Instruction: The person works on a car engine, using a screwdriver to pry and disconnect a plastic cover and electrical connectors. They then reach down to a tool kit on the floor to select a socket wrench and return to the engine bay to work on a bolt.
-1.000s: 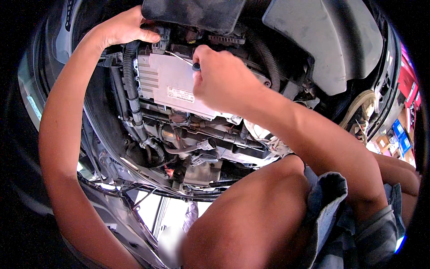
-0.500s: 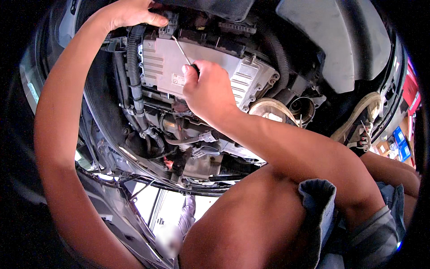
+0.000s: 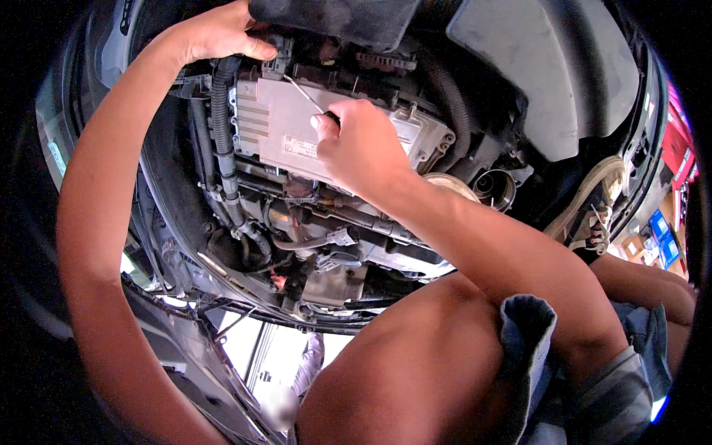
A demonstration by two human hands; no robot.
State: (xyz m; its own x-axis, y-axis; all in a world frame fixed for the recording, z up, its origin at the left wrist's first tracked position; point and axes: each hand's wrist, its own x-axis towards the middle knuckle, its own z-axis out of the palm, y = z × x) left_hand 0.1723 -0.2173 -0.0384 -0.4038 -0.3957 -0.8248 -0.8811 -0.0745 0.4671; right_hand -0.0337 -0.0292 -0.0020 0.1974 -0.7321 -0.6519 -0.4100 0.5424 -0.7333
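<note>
My right hand (image 3: 363, 144) clenches slim tool (image 3: 304, 94) by dark handle (image 3: 333, 116) — likely light, stiff, best held there; left hand (image 3: 222, 33) by connector (image 3: 277, 64) — can't tell grip.

You see a silver metal box (image 3: 276, 122), ribbed at its left end, with a pale label. Your right hand (image 3: 361, 141) grips a thin-shafted tool (image 3: 306, 96) by its dark handle; the straight shaft slants up-left over the box to its upper edge. Above the box's upper left, a dark connector (image 3: 274, 65) sits by your left hand (image 3: 222, 33).
</note>
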